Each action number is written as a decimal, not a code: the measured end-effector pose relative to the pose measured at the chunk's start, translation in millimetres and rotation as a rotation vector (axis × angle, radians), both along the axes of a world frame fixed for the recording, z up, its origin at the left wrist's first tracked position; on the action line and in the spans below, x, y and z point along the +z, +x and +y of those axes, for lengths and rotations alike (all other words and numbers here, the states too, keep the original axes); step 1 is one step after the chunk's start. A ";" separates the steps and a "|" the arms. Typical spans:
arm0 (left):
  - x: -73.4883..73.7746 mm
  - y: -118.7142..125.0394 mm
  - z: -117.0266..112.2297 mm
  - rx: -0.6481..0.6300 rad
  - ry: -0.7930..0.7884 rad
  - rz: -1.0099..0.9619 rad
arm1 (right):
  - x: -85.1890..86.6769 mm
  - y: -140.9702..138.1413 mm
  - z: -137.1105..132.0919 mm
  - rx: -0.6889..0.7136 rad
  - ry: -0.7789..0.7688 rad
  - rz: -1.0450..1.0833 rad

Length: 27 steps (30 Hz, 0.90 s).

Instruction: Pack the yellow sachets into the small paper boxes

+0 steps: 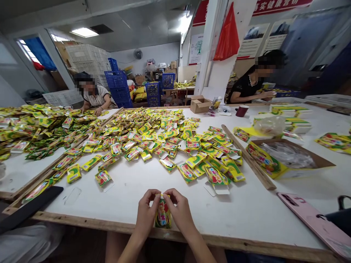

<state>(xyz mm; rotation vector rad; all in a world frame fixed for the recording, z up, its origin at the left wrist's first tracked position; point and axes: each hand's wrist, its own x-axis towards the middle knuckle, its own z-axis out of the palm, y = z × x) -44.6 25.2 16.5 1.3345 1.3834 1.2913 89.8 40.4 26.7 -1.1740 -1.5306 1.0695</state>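
Observation:
Near the front edge of the white table, a small yellow-green printed carton (162, 215) stands between my two hands, its coloured lettering facing me. My left hand (148, 207) pinches its upper left side, thumb against the top edge. On the opposite side, the thumb and fingers of my right hand (178, 209) close on the upper right corner. The top of the carton is partly covered by my fingertips. Beyond my hands lies a broad heap of similar cartons (167, 142), several with white end flaps sticking out.
Wooden strips (248, 160) divide the table (131, 197). To the right are an open display box (290, 160) with clear plastic inside and a pink phone (315, 223). A brown carton (201, 105) and a dark red cup (242, 111) stand farther back. Two people sit across the table.

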 end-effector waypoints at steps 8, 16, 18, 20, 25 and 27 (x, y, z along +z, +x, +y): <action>-10.9 -6.2 -4.0 -0.119 -0.044 -0.075 | -15.0 3.0 -6.6 0.053 -0.022 0.111; -19.6 -11.3 -8.5 -0.119 -0.043 -0.144 | 12.6 51.8 -22.1 -0.077 0.065 -0.026; -21.3 -12.0 -7.1 -0.103 -0.045 -0.180 | 29.4 112.6 -35.6 -0.152 0.053 -0.232; -21.8 -11.2 -5.4 -0.105 -0.055 -0.173 | 42.6 173.3 -46.7 -0.185 0.004 -0.458; -19.8 -5.2 -4.9 -0.165 -0.117 -0.003 | 48.5 187.9 -23.3 -0.248 0.062 -0.525; -20.0 -4.2 -7.1 -0.148 -0.107 0.067 | 39.4 136.9 12.3 -0.146 0.097 -0.433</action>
